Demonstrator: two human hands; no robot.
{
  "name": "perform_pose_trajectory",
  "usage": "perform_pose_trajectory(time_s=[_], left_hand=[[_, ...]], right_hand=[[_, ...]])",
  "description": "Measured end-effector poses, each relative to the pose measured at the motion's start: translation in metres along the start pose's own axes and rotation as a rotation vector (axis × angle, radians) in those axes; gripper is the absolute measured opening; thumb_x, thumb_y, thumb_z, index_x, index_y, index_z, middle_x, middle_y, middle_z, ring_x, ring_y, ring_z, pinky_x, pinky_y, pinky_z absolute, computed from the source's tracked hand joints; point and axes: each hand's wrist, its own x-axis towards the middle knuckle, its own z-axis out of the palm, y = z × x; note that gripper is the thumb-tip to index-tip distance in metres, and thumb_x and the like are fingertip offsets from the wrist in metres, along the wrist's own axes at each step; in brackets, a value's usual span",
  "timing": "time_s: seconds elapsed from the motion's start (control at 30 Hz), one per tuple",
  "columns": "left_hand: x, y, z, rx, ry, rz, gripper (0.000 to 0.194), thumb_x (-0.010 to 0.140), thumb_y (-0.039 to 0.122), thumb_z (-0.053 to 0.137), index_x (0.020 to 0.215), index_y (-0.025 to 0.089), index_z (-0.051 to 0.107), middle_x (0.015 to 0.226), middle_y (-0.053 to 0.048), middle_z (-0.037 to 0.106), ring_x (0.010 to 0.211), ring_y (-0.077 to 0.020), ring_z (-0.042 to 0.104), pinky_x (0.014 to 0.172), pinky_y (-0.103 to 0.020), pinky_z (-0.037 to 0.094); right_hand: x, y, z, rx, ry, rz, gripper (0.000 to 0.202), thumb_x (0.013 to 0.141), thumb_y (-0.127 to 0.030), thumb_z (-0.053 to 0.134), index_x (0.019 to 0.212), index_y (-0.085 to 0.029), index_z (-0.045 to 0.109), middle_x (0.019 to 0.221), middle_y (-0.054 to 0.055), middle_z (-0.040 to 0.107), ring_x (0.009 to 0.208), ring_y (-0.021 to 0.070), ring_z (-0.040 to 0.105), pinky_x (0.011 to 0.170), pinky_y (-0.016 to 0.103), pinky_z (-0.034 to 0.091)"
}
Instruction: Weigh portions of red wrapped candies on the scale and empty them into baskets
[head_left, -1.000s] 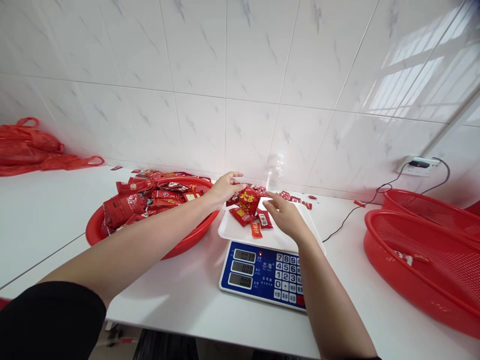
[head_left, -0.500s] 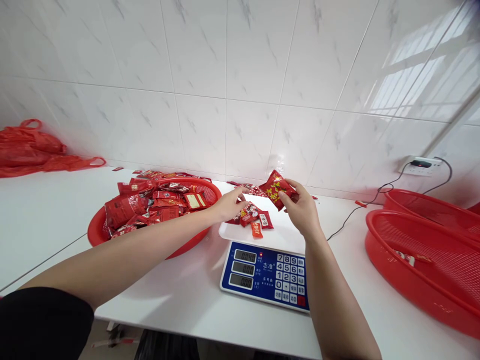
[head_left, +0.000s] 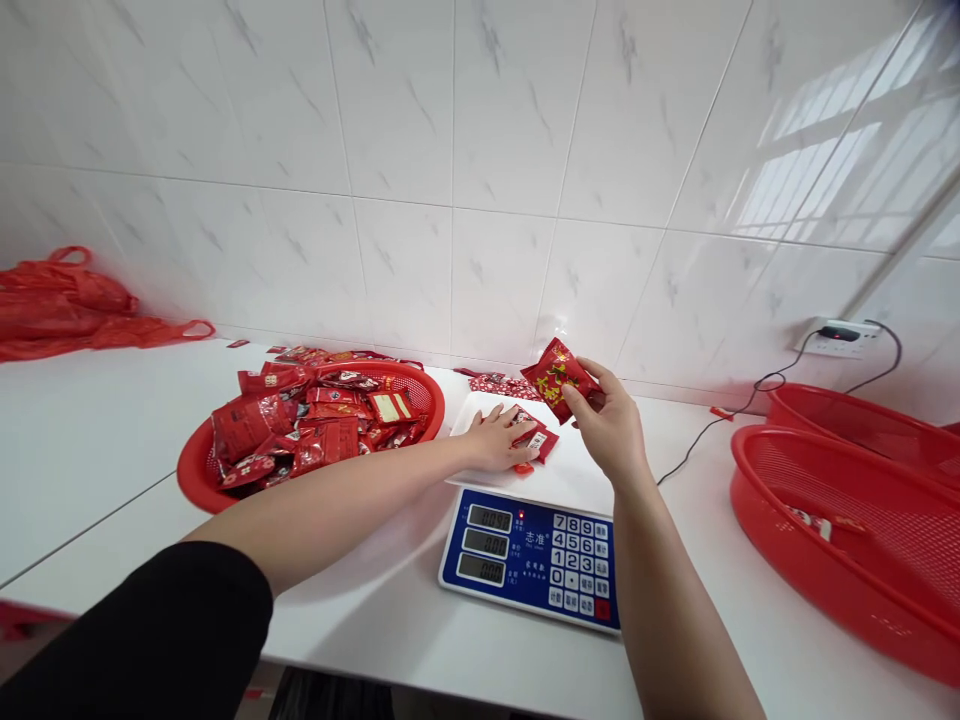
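Note:
My right hand (head_left: 609, 418) pinches a red packet with yellow print (head_left: 559, 380) above the right part of the scale's white tray (head_left: 577, 470). On the tray's left part, my left hand (head_left: 495, 440) lies palm down with fingers spread over several small red packets (head_left: 541, 440), which it partly hides. The blue scale panel (head_left: 536, 555) with its displays and number keys faces me. Left of the scale, a red oval basket (head_left: 196, 470) is heaped with red packets (head_left: 326, 440).
Red plastic bags (head_left: 67, 305) lie at the far left. Loose red packets (head_left: 499, 384) lie along the tiled wall. At the right stand red mesh baskets (head_left: 847, 560), near a black cable (head_left: 697, 440) running to a wall socket (head_left: 840, 338).
My left hand has moved right and down onto the small packets, its fingers now spread. My right hand still holds the red packet in nearly the same place.

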Motion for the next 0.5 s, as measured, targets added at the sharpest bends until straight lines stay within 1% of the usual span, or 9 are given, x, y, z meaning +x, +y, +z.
perform_pose_trajectory(time_s=[0.03,0.1,0.17,0.23,0.3,0.33,0.4,0.43,0.5], left_hand=[[0.001,0.002,-0.001,-0.021,0.035,0.011,0.066,0.08,0.066,0.048,0.137,0.034,0.042,0.156,-0.006,0.02,0.143,-0.0377,0.0,0.107,-0.067,0.0],[0.0,0.007,-0.007,-0.142,0.161,0.06,0.059,0.082,0.055,0.053,0.135,0.03,0.045,0.152,-0.008,0.031,0.143,-0.0349,0.007,0.11,-0.063,0.004],[-0.008,0.016,-0.016,-0.414,0.268,0.146,0.055,0.082,0.038,0.057,0.134,0.026,0.045,0.146,-0.009,0.04,0.14,-0.0304,0.022,0.112,-0.055,0.016],[-0.018,0.026,-0.025,-0.789,0.272,0.241,0.053,0.082,0.028,0.057,0.133,0.024,0.045,0.139,-0.01,0.048,0.132,-0.0272,0.038,0.108,-0.048,0.031],[-0.028,0.036,-0.033,-1.13,0.242,0.283,0.043,0.085,0.029,0.056,0.127,0.023,0.05,0.132,-0.01,0.055,0.123,-0.0257,0.05,0.101,-0.045,0.041],[-0.032,0.038,-0.037,-1.256,0.253,0.275,0.038,0.086,0.031,0.055,0.123,0.022,0.053,0.128,-0.011,0.058,0.118,-0.0253,0.054,0.098,-0.044,0.043],[-0.039,0.038,-0.047,-1.399,0.327,0.231,0.03,0.087,0.034,0.056,0.114,0.02,0.056,0.119,-0.011,0.063,0.107,-0.024,0.06,0.093,-0.043,0.047],[-0.042,0.033,-0.053,-1.416,0.372,0.212,0.028,0.085,0.033,0.058,0.11,0.019,0.058,0.114,-0.011,0.065,0.103,-0.0233,0.062,0.091,-0.043,0.048],[-0.048,0.017,-0.068,-1.35,0.458,0.175,0.026,0.082,0.032,0.063,0.103,0.017,0.059,0.104,-0.009,0.068,0.095,-0.0215,0.065,0.089,-0.04,0.049]], right_hand=[[0.0,0.0,0.0,-0.013,0.004,-0.004,0.047,0.082,-0.04,0.057,0.126,-0.024,0.053,0.106,0.008,0.069,0.087,0.021,0.065,0.074,0.039,0.054],[-0.001,0.001,0.0,-0.036,0.016,-0.009,0.048,0.082,-0.041,0.056,0.127,-0.025,0.052,0.107,0.008,0.068,0.087,0.0215,0.065,0.074,0.039,0.054],[-0.001,0.001,0.002,-0.041,0.033,-0.007,0.05,0.083,-0.042,0.056,0.129,-0.024,0.05,0.107,0.009,0.068,0.087,0.0219,0.065,0.074,0.04,0.054],[-0.003,0.001,0.008,-0.013,0.03,-0.012,0.051,0.084,-0.043,0.054,0.131,-0.023,0.047,0.108,0.009,0.068,0.087,0.0218,0.065,0.074,0.039,0.054],[-0.007,-0.001,0.016,0.03,-0.007,-0.034,0.051,0.085,-0.042,0.052,0.132,-0.023,0.045,0.111,0.01,0.066,0.089,0.0209,0.065,0.075,0.038,0.054],[-0.01,-0.003,0.021,0.041,-0.04,-0.049,0.051,0.086,-0.041,0.051,0.134,-0.023,0.043,0.112,0.009,0.066,0.09,0.0204,0.065,0.075,0.037,0.054],[-0.017,-0.006,0.029,0.025,-0.135,-0.078,0.055,0.087,-0.039,0.051,0.138,-0.025,0.038,0.116,0.009,0.064,0.089,0.0196,0.065,0.076,0.036,0.053],[-0.019,-0.008,0.031,0.002,-0.185,-0.088,0.056,0.087,-0.038,0.051,0.14,-0.027,0.037,0.117,0.008,0.064,0.088,0.0193,0.065,0.075,0.036,0.053],[-0.022,-0.01,0.033,-0.047,-0.259,-0.097,0.056,0.087,-0.038,0.052,0.14,-0.029,0.038,0.119,0.008,0.063,0.085,0.0187,0.064,0.073,0.036,0.053]])
